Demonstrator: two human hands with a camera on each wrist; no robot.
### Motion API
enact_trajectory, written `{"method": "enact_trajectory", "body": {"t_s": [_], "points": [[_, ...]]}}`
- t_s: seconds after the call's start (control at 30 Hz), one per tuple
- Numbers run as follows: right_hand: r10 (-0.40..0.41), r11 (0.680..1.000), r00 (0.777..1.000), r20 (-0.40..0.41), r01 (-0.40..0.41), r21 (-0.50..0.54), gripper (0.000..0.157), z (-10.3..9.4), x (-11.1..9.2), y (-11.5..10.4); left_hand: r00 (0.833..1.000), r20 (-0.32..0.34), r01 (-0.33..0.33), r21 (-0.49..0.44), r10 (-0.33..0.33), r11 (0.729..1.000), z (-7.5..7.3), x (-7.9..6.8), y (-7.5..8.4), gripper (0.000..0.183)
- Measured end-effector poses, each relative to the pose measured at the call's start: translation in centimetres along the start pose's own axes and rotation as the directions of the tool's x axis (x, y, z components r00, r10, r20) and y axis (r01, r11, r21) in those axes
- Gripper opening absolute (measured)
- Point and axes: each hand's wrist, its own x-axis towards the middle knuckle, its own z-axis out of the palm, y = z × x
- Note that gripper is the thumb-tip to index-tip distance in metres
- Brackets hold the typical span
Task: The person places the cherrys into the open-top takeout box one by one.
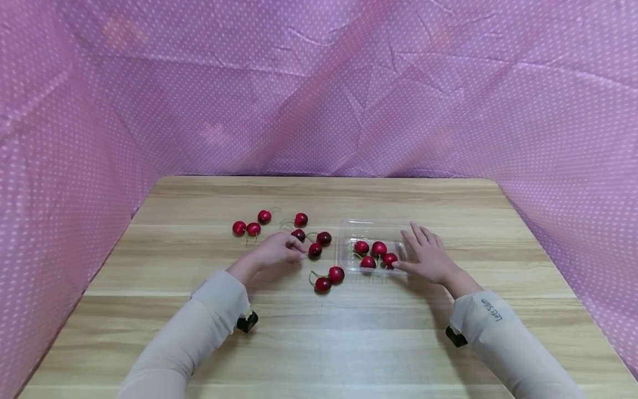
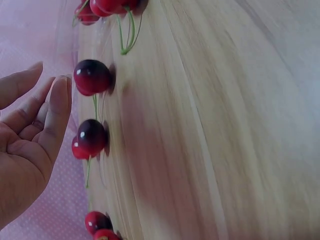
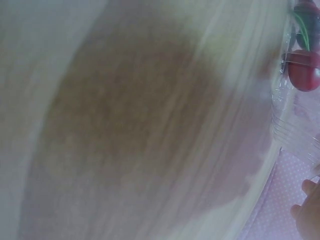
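My left hand hovers just left of a dark red cherry. In the left wrist view its fingers are loosely bent, with nothing between them, beside a cherry. A clear plastic box holds several red cherries. On the box's right side lies my right hand, fingers spread and fairly straight, thumb by the near right corner. The right wrist view catches only some fingertips and part of the box wall.
Two cherries with joined green stems lie in front of the box. Farther left is a group of 3 cherries, and another cherry sits behind the left hand. Pink dotted cloth surrounds the wooden table at the back and sides.
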Motion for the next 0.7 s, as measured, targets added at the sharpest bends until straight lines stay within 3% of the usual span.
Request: {"method": "enact_trajectory", "body": {"t_s": [0.13, 0.37, 0.47, 0.7], "points": [[0.001, 1.0, 1.0, -0.001, -0.001, -0.001, 0.085, 0.1, 0.0, 0.0, 1.0, -0.028, 0.011, -0.009, -0.011, 1.0, -0.5, -0.5, -0.6, 0.02], [0.006, 1.0, 1.0, 0.005, -0.006, 0.001, 0.086, 0.2, 0.0, 0.2, 0.999, 0.005, -0.036, 0.022, 0.035, 0.999, -1.3, -1.4, -1.5, 0.024], [0.002, 1.0, 1.0, -0.002, -0.002, 0.002, 0.086, 0.2, 0.0, 0.2, 1.0, -0.009, -0.018, 0.051, 0.018, 0.999, -1.6, -1.8, -1.8, 0.025], [-0.006, 1.0, 1.0, -0.016, 0.006, 0.009, 0.085, 0.4, -0.1, 0.3, 0.999, -0.025, 0.044, -0.001, -0.044, 0.999, -2.1, -2.8, -2.5, 0.028]]}}
